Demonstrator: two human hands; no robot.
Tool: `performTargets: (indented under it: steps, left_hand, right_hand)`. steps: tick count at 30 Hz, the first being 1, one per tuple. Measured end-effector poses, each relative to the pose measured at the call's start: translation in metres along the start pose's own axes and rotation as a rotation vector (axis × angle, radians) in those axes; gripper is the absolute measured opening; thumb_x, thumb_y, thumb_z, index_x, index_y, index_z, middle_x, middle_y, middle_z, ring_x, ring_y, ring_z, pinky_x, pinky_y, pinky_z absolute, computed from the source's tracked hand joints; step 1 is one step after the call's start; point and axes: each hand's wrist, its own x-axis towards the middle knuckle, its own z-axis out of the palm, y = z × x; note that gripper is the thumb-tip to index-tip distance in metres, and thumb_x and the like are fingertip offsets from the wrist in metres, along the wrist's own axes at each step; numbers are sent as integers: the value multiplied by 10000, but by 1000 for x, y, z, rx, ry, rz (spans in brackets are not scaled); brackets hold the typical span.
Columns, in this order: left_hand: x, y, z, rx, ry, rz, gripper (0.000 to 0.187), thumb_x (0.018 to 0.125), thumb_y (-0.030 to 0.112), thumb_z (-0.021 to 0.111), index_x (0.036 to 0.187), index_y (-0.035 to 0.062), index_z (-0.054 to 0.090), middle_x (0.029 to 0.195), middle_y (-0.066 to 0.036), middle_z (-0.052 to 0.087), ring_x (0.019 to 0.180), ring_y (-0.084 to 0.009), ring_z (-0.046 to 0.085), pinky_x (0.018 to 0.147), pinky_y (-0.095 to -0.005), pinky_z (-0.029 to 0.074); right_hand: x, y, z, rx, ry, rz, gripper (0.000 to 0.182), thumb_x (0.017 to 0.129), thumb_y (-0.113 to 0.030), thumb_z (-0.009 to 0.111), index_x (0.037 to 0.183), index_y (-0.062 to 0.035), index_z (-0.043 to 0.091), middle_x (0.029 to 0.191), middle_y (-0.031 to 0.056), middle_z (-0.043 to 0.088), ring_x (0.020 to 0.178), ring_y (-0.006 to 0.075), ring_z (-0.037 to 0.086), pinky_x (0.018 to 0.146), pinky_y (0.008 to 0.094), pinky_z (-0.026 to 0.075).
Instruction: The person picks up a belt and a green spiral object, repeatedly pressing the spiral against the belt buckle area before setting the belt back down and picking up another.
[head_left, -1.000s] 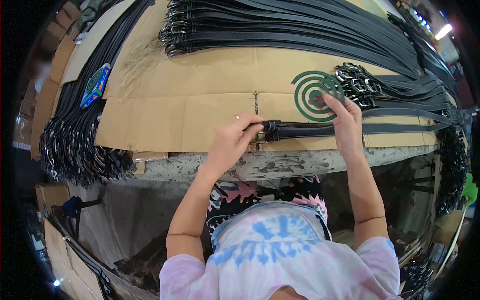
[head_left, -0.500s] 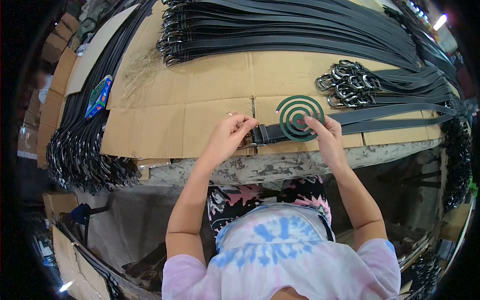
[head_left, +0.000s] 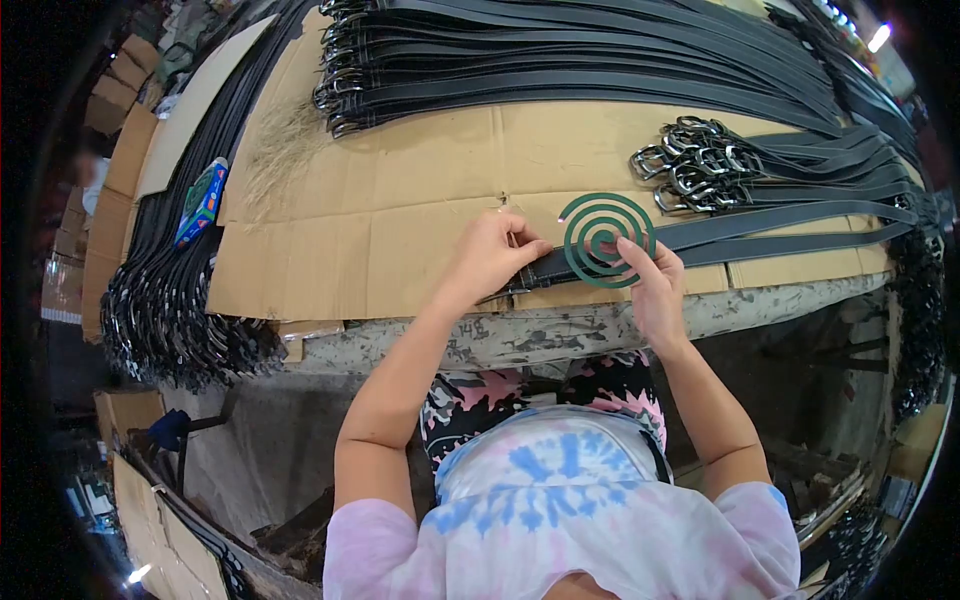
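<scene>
In the head view my right hand (head_left: 655,290) pinches a green mosquito coil (head_left: 606,284) near its centre, between thumb and fingers. The coil stands tilted up over a black belt (head_left: 690,238), and its outer tip points left, toward my left hand. My left hand (head_left: 500,255) is closed, thumb and forefinger pinched at the upper edge of the belt near its buckle end. The metal buckle (head_left: 518,287) is partly hidden under that hand. A second strap (head_left: 800,247) lies just below the belt on the cardboard.
Cardboard (head_left: 420,170) covers the padded work surface (head_left: 620,325). Long rows of black belts (head_left: 580,60) lie at the back. A pile of buckled belts (head_left: 700,170) is at right. More hanging belts (head_left: 165,310) and a blue box (head_left: 202,203) are at left.
My left hand has moved right along the belt, its fingertips now closer to the coil. The coil in my right hand has shifted slightly right.
</scene>
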Motion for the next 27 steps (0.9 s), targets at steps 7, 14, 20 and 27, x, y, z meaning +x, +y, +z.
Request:
performTargets:
  steps: [7,14,20,27]
  left_hand:
    - [-24,9,6,-68,299,76,168,852,149,695,810,-8,650,739,-48,574,690,-116,544,617,-268,417]
    - [-41,2,6,-105,343,152,167,896,134,658,835,-19,627,807,-51,600,757,-122,573,729,-262,463]
    - [-43,4,9,-155,365,133,148,902,122,649,850,-14,625,811,-40,590,754,-115,567,721,-258,458]
    - [-42,3,9,-159,355,135,151,905,127,646,850,-12,624,828,-44,595,764,-117,568,725,-260,459]
  right_hand:
    - [-2,-12,7,-293,-103,-4,172,912,-116,609,958,38,672,895,0,592,804,79,540,722,239,433]
    - [9,-17,12,-485,-224,15,186,887,-141,628,909,36,680,817,46,551,764,101,515,669,259,414]
    - [11,-22,20,-527,-255,-2,200,879,-155,623,901,35,679,795,59,548,765,138,522,670,296,414]
    - [13,-16,18,-571,-254,-22,204,862,-159,640,883,41,670,769,76,535,745,146,518,671,300,414]
